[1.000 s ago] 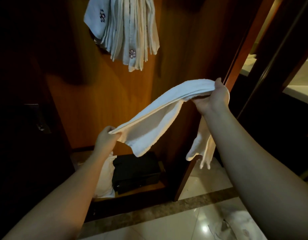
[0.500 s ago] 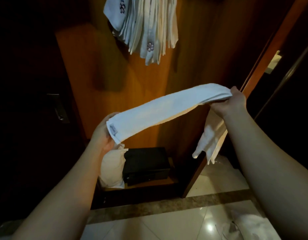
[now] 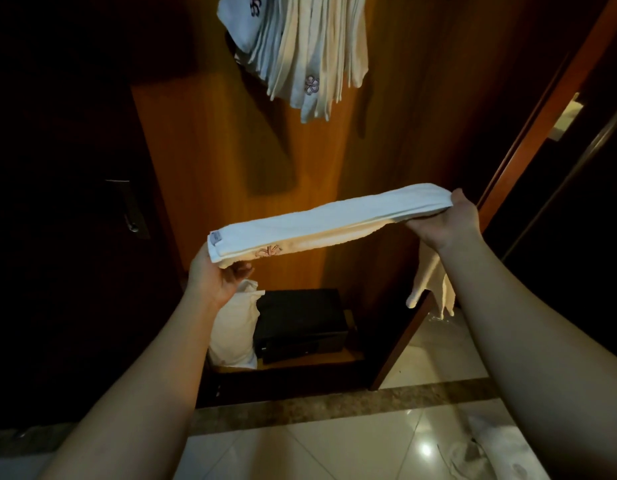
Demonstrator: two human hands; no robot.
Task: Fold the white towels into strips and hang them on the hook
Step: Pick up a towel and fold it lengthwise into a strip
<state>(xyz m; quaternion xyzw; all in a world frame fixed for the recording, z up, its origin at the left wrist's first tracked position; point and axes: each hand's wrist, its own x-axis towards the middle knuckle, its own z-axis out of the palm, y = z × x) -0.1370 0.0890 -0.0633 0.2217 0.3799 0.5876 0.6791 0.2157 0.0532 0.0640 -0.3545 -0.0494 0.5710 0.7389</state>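
A white towel [image 3: 327,220] folded into a long strip stretches between my two hands at chest height. My left hand [image 3: 217,278] holds its near left end from below, fingers curled under the edge by a small label and a pink embroidered mark. My right hand [image 3: 449,223] grips the far right end, and a loose tail of towel [image 3: 430,282] hangs down beneath that wrist. Above, several folded white towels [image 3: 310,50] hang in a bunch against the wooden panel; the hook itself is hidden above the frame.
A wooden wardrobe panel [image 3: 230,168] faces me. A black safe [image 3: 300,323] and a white bag [image 3: 236,327] sit on the low shelf. A dark door with a metal handle [image 3: 130,213] stands at left. More white cloth [image 3: 490,448] lies on the tiled floor at lower right.
The sagging half of the towel has been folded up, so it is now a flat narrow strip. Both hands rose slightly and the towel is pulled straighter between them.
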